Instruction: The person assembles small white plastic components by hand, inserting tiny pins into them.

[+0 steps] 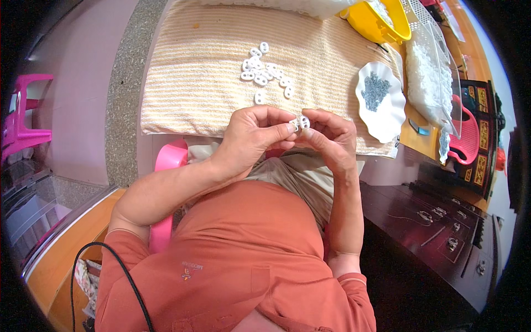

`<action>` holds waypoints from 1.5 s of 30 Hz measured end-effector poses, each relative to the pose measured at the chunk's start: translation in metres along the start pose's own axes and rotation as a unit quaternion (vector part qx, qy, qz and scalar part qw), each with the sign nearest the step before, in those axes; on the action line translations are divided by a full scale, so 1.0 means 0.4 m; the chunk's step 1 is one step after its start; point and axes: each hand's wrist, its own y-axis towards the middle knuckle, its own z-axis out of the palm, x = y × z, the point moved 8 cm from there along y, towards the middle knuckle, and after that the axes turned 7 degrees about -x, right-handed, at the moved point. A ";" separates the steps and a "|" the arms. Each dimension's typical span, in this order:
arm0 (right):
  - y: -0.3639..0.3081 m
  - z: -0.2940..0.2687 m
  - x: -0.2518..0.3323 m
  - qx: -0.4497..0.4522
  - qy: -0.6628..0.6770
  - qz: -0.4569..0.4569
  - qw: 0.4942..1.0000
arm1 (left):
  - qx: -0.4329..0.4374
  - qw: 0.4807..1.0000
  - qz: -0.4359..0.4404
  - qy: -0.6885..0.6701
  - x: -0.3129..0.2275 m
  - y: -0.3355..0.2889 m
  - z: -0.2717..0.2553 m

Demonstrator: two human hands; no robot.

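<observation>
Both hands meet near the middle of the cloth's near edge, their fingertips almost touching. Left hand pinches a small white part between thumb and fingers, mostly hidden by the fingertips (its full shape I cannot tell). Right hand grips a white oval piece with dark openings in its face, tilted up on its edge just beside what the left one holds.

Beyond the fingers, on the striped cloth, lies a loose cluster of white oval pieces, some overlapping, each with two openings where the face shows. One single oval sits apart on the near side of the cluster, closest to the left hand.

To the right of the right hand rests a white scalloped plate bearing a heap of small dark grey parts (too fine to make out singly). Farther off, at the far right, a yellow container holds white items, and near it stands a clear plastic bin filled with white pieces.

A pink chair shows behind the left forearm; a bright pink stool stands well apart at the far left.
</observation>
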 end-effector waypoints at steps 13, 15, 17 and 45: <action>-0.005 0.011 0.000 0.010 -0.008 0.004 1.000 | -0.003 1.000 -0.009 -0.002 0.009 0.001 -0.001; -0.005 0.010 -0.002 0.009 -0.010 0.003 1.000 | -0.002 1.000 -0.009 -0.003 0.009 0.000 0.001; -0.006 0.009 -0.002 0.009 -0.012 0.002 1.000 | -0.001 1.000 -0.009 -0.003 0.009 -0.001 0.002; -0.008 0.010 0.005 0.021 0.005 0.001 1.000 | -0.008 0.999 -0.032 -0.011 0.005 -0.013 0.012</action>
